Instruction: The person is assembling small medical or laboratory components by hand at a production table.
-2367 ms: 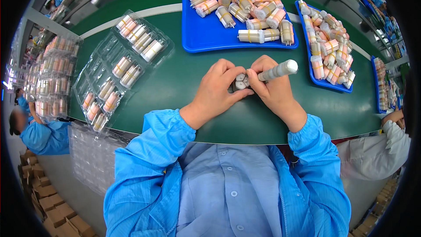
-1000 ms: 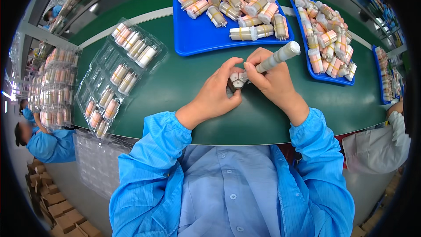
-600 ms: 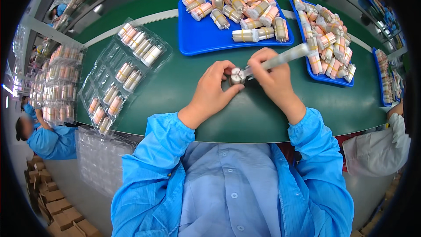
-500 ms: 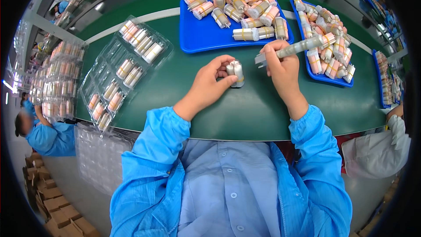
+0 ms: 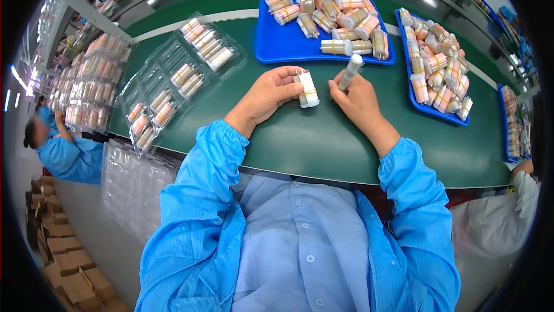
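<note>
My left hand [image 5: 264, 97] is closed on a small bundle of white tubes [image 5: 308, 90] above the green table. A yellow rubber band goes round the bundle, and thin metal pins stick up from its top by my fingers. To its right, my right hand [image 5: 362, 102] wraps round a slim grey stick-like tool [image 5: 350, 72]. The tool's pale rounded end points up and away from me; its other end is hidden in my hand. Tool and bundle are apart.
Beyond my hands a blue tray [image 5: 283, 47] holds many similar bundles. Another blue tray [image 5: 426, 104], full of them, is at the right. A clear plastic blister tray [image 5: 167, 75] with bundles lies left, near stacked filled trays [image 5: 86, 90]. A co-worker [image 5: 66, 150] is at far left.
The bundle has tipped so its side and pins show. My right hand has turned the tool from lying sideways to pointing up and away. The view has shifted slightly.
</note>
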`<state>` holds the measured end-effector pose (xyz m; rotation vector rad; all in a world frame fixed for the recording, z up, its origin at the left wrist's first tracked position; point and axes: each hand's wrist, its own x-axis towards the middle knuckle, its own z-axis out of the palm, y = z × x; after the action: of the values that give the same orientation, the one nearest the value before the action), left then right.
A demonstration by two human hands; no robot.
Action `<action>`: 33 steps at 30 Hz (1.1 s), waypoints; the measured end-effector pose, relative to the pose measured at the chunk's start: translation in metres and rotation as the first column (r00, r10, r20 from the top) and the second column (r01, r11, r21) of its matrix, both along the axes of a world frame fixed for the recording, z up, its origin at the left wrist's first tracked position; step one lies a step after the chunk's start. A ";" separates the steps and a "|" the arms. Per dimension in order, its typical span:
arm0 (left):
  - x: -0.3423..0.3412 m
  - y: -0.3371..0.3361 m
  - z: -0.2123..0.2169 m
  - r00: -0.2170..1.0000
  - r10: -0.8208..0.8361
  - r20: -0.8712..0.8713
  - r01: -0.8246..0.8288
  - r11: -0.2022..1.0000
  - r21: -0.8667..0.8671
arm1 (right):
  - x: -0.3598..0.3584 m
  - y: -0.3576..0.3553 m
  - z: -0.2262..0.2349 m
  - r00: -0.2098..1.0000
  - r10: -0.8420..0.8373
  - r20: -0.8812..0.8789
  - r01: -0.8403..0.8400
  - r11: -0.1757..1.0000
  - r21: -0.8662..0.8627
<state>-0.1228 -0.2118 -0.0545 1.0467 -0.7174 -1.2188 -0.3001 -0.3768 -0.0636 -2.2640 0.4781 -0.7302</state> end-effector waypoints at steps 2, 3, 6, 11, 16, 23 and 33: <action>0.001 0.003 -0.002 1.000 0.002 -0.009 -0.003 1.000 -0.007 | 0.000 0.001 0.002 1.000 -0.001 -0.013 0.001 1.000 -0.008; 0.002 0.004 -0.002 1.000 -0.002 -0.029 0.001 0.999 -0.033 | 0.000 0.001 0.002 1.000 -0.001 -0.019 0.001 1.000 -0.012; 0.002 0.007 0.000 0.994 -0.029 -0.105 0.017 0.993 -0.116 | 0.001 0.002 0.001 1.000 0.000 -0.006 0.000 1.000 -0.009; 0.004 0.018 0.005 0.965 -0.141 -0.222 0.090 0.970 -0.224 | -0.002 0.002 0.001 1.000 -0.015 -0.016 0.015 1.000 -0.005; 0.007 0.022 0.003 0.955 -0.180 -0.234 0.118 0.959 -0.257 | -0.003 0.001 0.002 1.000 -0.004 -0.021 0.004 1.000 -0.004; 0.005 0.024 -0.004 0.996 -0.032 0.078 0.045 0.985 -0.168 | 0.003 -0.002 -0.008 0.999 -0.026 -0.027 0.024 0.999 -0.041; 0.047 0.117 0.047 -0.391 0.457 0.799 -0.526 0.601 -0.601 | -0.003 0.001 -0.002 0.998 -0.021 -0.051 0.023 0.999 0.035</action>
<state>-0.0758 -0.0946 -0.0075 2.0263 -1.0456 0.7887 -0.3028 -0.3759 -0.0659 -2.2515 0.5368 -0.6723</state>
